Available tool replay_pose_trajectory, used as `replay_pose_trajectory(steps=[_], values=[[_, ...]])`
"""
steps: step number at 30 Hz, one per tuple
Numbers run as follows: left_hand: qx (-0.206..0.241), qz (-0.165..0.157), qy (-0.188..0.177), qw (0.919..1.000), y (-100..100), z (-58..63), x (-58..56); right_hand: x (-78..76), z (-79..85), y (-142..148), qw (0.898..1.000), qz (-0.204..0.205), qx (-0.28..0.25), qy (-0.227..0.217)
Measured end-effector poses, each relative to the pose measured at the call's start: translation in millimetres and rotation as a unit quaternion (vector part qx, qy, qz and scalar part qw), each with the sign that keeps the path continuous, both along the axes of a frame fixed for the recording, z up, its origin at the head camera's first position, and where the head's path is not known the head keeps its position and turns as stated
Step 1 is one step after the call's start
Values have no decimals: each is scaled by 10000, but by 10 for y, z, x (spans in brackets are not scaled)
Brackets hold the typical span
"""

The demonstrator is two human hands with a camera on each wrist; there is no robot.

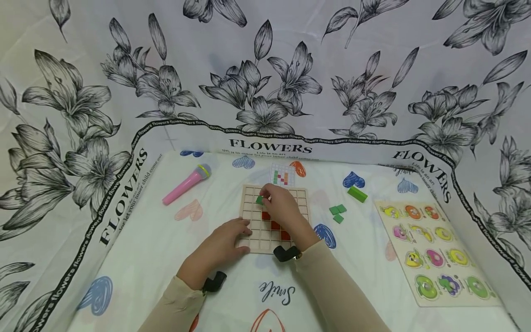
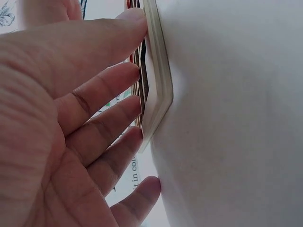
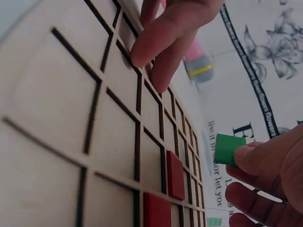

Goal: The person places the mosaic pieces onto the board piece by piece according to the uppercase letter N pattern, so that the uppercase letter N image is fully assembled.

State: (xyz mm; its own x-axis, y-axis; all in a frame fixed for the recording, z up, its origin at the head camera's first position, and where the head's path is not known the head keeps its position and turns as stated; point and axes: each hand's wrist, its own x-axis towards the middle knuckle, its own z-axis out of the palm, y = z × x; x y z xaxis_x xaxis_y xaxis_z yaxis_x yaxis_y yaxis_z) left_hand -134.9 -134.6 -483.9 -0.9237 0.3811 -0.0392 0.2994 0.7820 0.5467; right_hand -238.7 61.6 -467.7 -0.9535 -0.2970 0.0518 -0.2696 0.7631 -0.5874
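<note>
A wooden grid board (image 1: 255,244) lies in the middle of the cloth. Three red square tiles (image 1: 285,235) sit in its cells on a diagonal, partly covered by the right arm. Between thumb and fingers my right hand (image 1: 284,207) pinches a green square tile (image 3: 226,149), held above the board's far left part. My left hand (image 1: 220,249) rests at the board's left edge with its fingers loosely extended; in the left wrist view the thumb and several fingertips touch the board's side. A small card with a coloured grid pattern (image 1: 291,169) lies just behind the board.
Three loose green tiles (image 1: 338,218) and a green block (image 1: 357,194) lie right of the board. Farther right is a fruit puzzle board (image 1: 398,221). A pink toy microphone (image 1: 182,188) lies to the left. Flower-printed fabric (image 1: 265,92) rises behind.
</note>
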Motion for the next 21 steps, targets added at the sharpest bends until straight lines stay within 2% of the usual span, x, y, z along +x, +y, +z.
replay_pose_trajectory(steps=[4,11,17,21], values=[[30,-34,10,10000,7,-2,10,-72,-15,-81,9994,145,313,-48],[-3,-37,-13,10000,15,14,7,-102,-49,-119,9976,300,628,-35],[-71,-61,-27,10000,4,12,-1,-113,-91,-132,9967,340,705,-198],[-110,-50,-1,9999,-5,8,-6,-129,-113,-151,9967,334,737,-114]])
